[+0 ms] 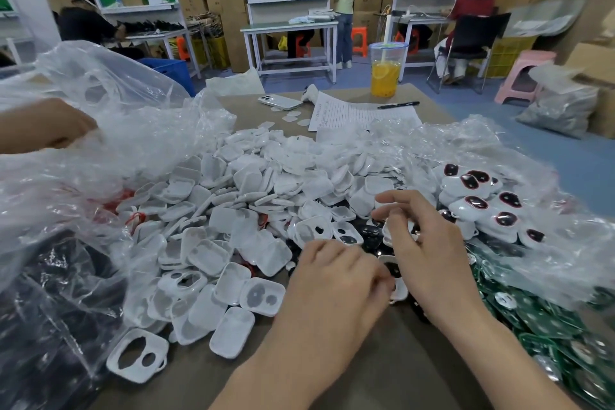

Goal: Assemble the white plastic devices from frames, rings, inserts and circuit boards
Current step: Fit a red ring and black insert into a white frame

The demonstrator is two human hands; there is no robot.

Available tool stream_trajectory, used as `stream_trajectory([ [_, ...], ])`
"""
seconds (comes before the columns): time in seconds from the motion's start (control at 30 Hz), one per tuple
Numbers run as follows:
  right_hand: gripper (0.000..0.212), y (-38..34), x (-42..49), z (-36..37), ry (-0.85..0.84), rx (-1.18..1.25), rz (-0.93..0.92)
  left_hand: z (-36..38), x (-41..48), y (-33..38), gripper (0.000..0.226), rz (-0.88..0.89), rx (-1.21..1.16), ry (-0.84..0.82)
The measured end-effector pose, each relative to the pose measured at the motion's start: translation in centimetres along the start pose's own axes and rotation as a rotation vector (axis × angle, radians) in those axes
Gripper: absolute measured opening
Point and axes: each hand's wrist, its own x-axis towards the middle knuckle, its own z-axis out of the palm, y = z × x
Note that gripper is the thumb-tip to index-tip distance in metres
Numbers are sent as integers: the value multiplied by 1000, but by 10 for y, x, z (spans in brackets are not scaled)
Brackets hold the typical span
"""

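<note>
My left hand [336, 276] is at the near middle of the table, its curled fingers pinching a white frame [397, 291] with a dark insert in it. My right hand [429, 243] hovers just right of it, fingers bent over a patch of black inserts [369, 238]. Whether those fingers hold one is hidden. A big heap of white frames and covers [253, 196] fills the table's middle. Finished white devices with dark red-rimmed windows [479, 203] are piled at the right. Green circuit boards [539, 323] lie at the near right.
Another person's hand [50, 125] reaches into a clear plastic bag [100, 143] at the left. A bag of black parts [50, 309] sits near left. Far across the table stand a drink cup [386, 70], a phone [281, 101], a paper sheet [349, 113] and a pen [397, 105].
</note>
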Motion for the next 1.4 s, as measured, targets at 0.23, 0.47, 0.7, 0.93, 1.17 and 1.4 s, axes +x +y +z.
stream_trajectory([
  [0.23, 20, -19, -4, 3, -320, 534, 45, -27, 12, -26, 25, -824, -1034, 130],
  [0.47, 13, -18, -5, 10, -316, 525, 85, -22, 14, -28, 25, -807, -1338, 94],
  [0.7, 14, -18, -6, 10, -334, 543, 103, -19, 13, -30, 28, -783, -1330, 68],
  [0.93, 17, -18, -5, 9, -354, 550, 157, -21, 11, -36, 37, -743, -1228, -28],
  [1.17, 19, -18, -6, 9, -342, 527, 143, -25, 9, -31, 9, -724, -1125, 0],
  [1.4, 21, -14, -6, 10, -323, 485, 110, -25, 10, -32, 21, -805, -1197, 23],
])
